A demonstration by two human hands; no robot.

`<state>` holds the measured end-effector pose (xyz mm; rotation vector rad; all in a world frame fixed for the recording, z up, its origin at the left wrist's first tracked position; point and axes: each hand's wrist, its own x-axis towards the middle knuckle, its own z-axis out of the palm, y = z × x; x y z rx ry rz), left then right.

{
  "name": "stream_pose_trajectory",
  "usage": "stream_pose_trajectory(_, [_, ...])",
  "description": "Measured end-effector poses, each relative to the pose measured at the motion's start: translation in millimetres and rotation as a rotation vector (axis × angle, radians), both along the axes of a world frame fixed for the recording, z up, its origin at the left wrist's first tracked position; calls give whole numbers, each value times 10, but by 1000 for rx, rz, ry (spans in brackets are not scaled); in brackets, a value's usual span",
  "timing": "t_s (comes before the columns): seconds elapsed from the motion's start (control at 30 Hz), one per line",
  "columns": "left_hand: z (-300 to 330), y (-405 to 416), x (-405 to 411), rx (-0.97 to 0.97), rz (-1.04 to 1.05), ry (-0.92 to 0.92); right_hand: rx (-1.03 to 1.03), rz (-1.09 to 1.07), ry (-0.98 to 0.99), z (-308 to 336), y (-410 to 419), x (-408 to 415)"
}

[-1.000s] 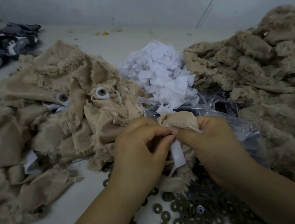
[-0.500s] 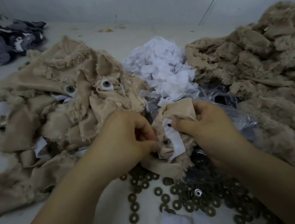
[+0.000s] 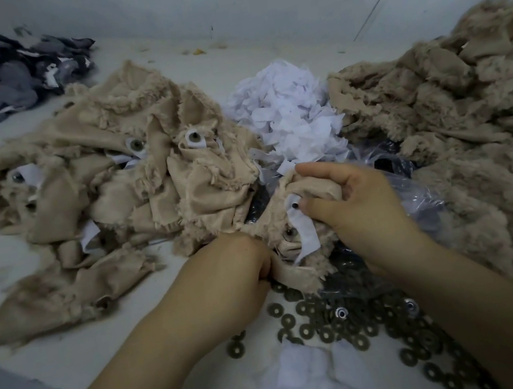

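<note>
Two hands share one beige plush piece [image 3: 280,210]: the left hand [image 3: 244,271] grip pinches its lower edge at 7 o'clock, the right hand [image 3: 363,206] grip curls round its top at 1 o'clock, and loose washers [image 3: 306,329] lie at 6 o'clock, nearer the left.

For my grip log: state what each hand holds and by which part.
Both hold one tan plush piece: the right hand grips its upper fold, the left hand its lower edge.
</note>
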<state>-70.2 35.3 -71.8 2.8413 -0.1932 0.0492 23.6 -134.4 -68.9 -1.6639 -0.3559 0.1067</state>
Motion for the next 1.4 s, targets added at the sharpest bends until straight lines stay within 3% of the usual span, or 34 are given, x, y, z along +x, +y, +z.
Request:
stream_pose_trajectory(0.3, [-81,-79,1,-40,23,-49,-24,-42,4,-47,-7,50])
stream_pose_trajectory(0.57, [6,-91,-55,80,-34,-175,-17,-52,25,-60,-6,50])
stream_pose_trajectory(0.63, [94,-43,-34,-20,-27,-256,-11,-50,21,-50,-4,45])
stream_pose_trajectory(0.8, [154,-146,163,-588,124,-305,1,-33,-38,-27,15,-14])
stream_pose_trajectory(1.1, [-56,-261,300,-977,296,-330,-23,-40,-91,-24,37,-32])
stream_pose_trajectory(1.27, [-66,-289,298,-935,282,-458,1,-28,-87,-34,51,-45])
stream_pose_trajectory(1.4, [-102,-313,290,-630,125,-756,94,5,36,-51,35,-37])
